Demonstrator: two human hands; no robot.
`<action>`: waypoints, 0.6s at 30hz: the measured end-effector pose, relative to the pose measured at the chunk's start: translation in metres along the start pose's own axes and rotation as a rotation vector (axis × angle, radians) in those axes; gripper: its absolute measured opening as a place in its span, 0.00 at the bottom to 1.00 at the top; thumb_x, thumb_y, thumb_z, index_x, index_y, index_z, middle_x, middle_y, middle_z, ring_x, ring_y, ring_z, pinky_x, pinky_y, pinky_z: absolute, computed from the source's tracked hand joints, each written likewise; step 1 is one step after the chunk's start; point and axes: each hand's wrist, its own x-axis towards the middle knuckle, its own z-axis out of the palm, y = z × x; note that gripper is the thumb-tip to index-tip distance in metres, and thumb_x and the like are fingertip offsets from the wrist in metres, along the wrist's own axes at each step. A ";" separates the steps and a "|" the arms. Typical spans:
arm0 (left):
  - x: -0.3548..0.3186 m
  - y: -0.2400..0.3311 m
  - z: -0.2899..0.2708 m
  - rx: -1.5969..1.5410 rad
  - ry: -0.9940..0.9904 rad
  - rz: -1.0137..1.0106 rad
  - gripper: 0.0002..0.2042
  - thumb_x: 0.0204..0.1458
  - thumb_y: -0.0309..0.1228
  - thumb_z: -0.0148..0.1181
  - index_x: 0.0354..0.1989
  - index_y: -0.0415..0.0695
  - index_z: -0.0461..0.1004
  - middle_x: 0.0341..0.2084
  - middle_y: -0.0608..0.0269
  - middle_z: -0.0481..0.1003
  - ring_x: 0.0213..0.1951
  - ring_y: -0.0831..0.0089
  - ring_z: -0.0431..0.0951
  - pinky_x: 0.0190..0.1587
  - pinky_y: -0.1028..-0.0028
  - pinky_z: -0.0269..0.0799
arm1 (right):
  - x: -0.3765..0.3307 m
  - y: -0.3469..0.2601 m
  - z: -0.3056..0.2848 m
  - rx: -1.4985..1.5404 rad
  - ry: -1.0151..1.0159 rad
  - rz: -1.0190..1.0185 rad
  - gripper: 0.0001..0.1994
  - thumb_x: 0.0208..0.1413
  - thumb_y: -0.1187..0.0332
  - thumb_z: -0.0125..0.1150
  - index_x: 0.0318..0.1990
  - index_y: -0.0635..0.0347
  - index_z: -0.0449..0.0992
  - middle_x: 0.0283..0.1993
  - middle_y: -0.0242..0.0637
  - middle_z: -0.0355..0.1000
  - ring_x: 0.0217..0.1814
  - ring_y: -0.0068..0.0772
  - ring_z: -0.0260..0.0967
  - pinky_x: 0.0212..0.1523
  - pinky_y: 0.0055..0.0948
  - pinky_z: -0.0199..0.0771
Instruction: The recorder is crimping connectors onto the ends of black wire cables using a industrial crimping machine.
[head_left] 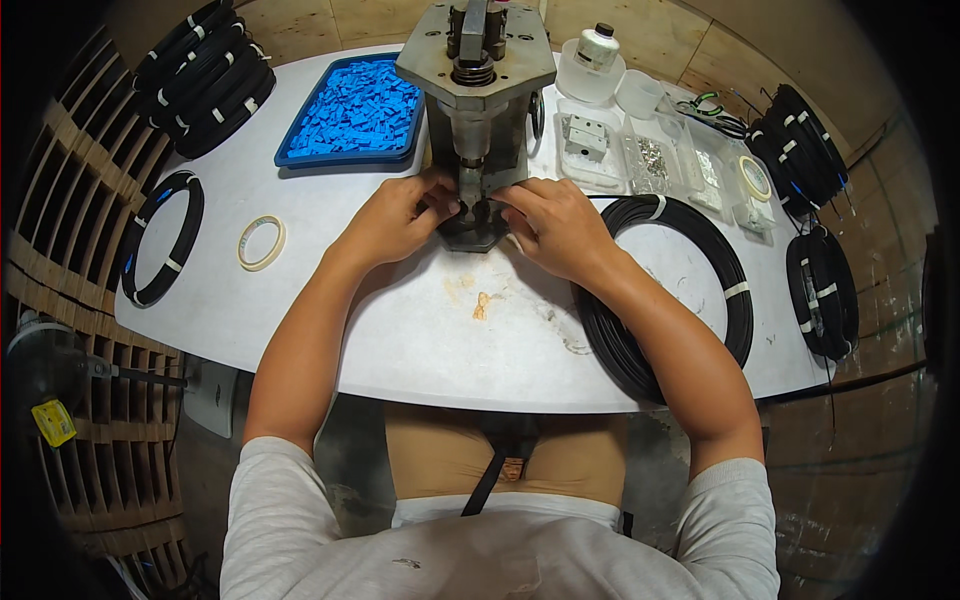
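Observation:
Both hands are at the base of a grey metal bench press (475, 95), one on each side of its ram. My left hand (398, 218) is closed, its thumb and fingers bunched at the die; whatever they pinch is too small and hidden to name. My right hand (556, 226) is closed at the die's other side. A black cable runs behind that hand from a large coil of black cable (735, 262) lying under my right forearm. The cable's end is hidden among the fingers and the die.
Behind my left hand stands a dark blue tray (345, 163) heaped with small blue parts. A tape roll (261, 243) and a small cable coil (188, 235) lie at left. Clear boxes of metal parts (650, 165) and a white bottle (597, 48) stand at back right. More coils (205, 80) are stacked at the edges.

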 end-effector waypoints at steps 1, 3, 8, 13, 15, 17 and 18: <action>0.000 0.002 0.000 -0.021 -0.005 0.004 0.11 0.60 0.23 0.61 0.50 0.33 0.77 0.38 0.50 0.84 0.42 0.65 0.85 0.49 0.67 0.78 | 0.000 0.000 0.000 -0.006 0.001 -0.006 0.14 0.56 0.72 0.67 0.51 0.56 0.82 0.38 0.37 0.78 0.40 0.43 0.78 0.46 0.41 0.76; -0.002 0.004 -0.001 -0.023 -0.003 -0.012 0.12 0.59 0.24 0.63 0.50 0.33 0.77 0.37 0.50 0.84 0.41 0.65 0.85 0.48 0.67 0.78 | 0.000 0.001 0.002 -0.009 0.004 -0.013 0.14 0.56 0.71 0.68 0.51 0.56 0.82 0.38 0.37 0.78 0.41 0.43 0.78 0.47 0.41 0.75; -0.001 0.002 -0.001 -0.008 -0.005 -0.007 0.12 0.57 0.24 0.64 0.48 0.32 0.78 0.35 0.51 0.84 0.39 0.65 0.85 0.47 0.68 0.78 | 0.000 0.001 0.002 0.002 0.004 -0.005 0.14 0.57 0.70 0.68 0.51 0.55 0.82 0.38 0.37 0.78 0.41 0.42 0.78 0.47 0.41 0.74; -0.001 0.004 -0.002 0.004 -0.009 -0.019 0.12 0.57 0.25 0.65 0.47 0.32 0.79 0.34 0.50 0.84 0.38 0.63 0.85 0.45 0.67 0.79 | -0.001 0.001 0.002 0.008 -0.012 0.007 0.14 0.57 0.70 0.68 0.51 0.55 0.82 0.38 0.37 0.79 0.41 0.43 0.78 0.47 0.40 0.74; -0.001 0.002 -0.002 0.013 -0.008 -0.016 0.12 0.58 0.26 0.65 0.47 0.32 0.79 0.33 0.50 0.84 0.38 0.63 0.85 0.45 0.67 0.79 | 0.000 0.001 0.001 0.005 -0.017 0.009 0.14 0.57 0.70 0.68 0.52 0.55 0.82 0.39 0.37 0.79 0.41 0.43 0.78 0.47 0.40 0.74; -0.001 0.001 -0.002 0.022 -0.008 -0.013 0.12 0.58 0.26 0.65 0.47 0.32 0.79 0.33 0.50 0.84 0.38 0.63 0.85 0.44 0.67 0.79 | 0.000 0.000 0.001 0.014 0.002 -0.001 0.14 0.57 0.70 0.68 0.52 0.55 0.81 0.39 0.38 0.79 0.42 0.43 0.78 0.46 0.41 0.74; -0.001 0.002 -0.001 0.031 -0.010 -0.008 0.12 0.58 0.26 0.65 0.47 0.33 0.80 0.34 0.48 0.85 0.39 0.61 0.86 0.46 0.66 0.80 | 0.000 0.000 0.001 0.014 0.001 0.000 0.14 0.57 0.70 0.68 0.52 0.55 0.81 0.39 0.38 0.79 0.42 0.43 0.78 0.46 0.41 0.74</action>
